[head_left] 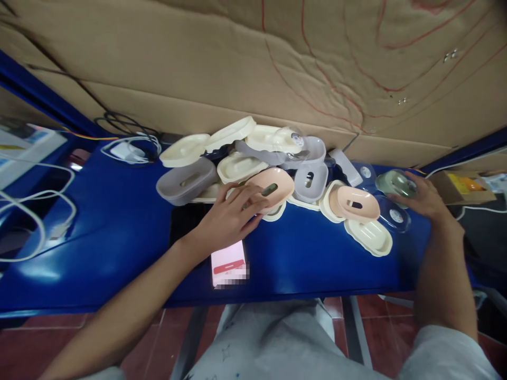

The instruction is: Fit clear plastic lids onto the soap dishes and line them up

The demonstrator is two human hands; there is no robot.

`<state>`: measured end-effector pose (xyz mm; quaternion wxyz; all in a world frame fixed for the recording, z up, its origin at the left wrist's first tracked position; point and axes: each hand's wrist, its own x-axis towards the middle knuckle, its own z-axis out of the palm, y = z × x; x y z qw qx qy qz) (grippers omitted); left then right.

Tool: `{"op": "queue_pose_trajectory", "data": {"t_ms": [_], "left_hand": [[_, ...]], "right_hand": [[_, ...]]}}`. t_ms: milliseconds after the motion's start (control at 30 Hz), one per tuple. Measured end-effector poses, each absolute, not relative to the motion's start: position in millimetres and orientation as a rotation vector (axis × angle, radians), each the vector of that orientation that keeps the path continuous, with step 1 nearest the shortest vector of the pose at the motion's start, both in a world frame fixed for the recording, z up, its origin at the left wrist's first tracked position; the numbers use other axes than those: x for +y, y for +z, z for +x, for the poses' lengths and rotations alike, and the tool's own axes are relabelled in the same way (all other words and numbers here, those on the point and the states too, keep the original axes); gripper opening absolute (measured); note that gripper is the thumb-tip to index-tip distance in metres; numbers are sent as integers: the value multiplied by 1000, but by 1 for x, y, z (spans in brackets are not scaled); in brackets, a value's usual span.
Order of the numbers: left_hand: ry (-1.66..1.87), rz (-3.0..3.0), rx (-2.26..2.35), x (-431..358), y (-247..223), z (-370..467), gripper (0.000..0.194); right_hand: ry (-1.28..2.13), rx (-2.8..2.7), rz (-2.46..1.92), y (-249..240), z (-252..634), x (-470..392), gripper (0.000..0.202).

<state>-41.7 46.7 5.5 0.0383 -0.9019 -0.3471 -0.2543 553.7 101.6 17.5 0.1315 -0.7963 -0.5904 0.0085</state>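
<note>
My left hand (pixel 237 214) has its fingers curled at the near left rim of a peach oval soap dish (pixel 279 184) with a slot in its base. Far to the right, my right hand (pixel 425 195) is wrapped round a grey-green soap dish (pixel 392 181) that looks to have a clear cover. Close to that hand lie a clear plastic lid (pixel 396 215) with a round sticker and a second peach dish (pixel 366 203). A cream tray (pixel 370 237) lies in front of them. Between my hands rests a lilac-grey slotted dish (pixel 312 182).
Cream trays (pixel 186 149) and a grey dish (pixel 184 184) are piled at the back of the blue table (pixel 309 264). A lit phone (pixel 227 261) lies near the front edge. White cables (pixel 65 211) run at left; a cardboard box (pixel 461 190) stands at right.
</note>
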Motion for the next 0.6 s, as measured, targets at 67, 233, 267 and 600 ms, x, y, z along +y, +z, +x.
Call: {"op": "queue_pose_trajectory", "data": {"t_ms": [67,233,267,600], "left_hand": [[-775,-2752,-1042,47,5,-42,29],[-740,-2746,-1013,48,4,-43,28],[-741,-2747,-1019,48,4,-43,29],[-744,-2766,-1035,47,4,-43,28]], "right_hand": [[0,-1684,-2248,14,548,104,87],[-192,-1661,-2055,19,517,106,73],[-202,-1715,-2004,23,509,106,70],[42,-1599,-1920,15,488,128,67]]}}
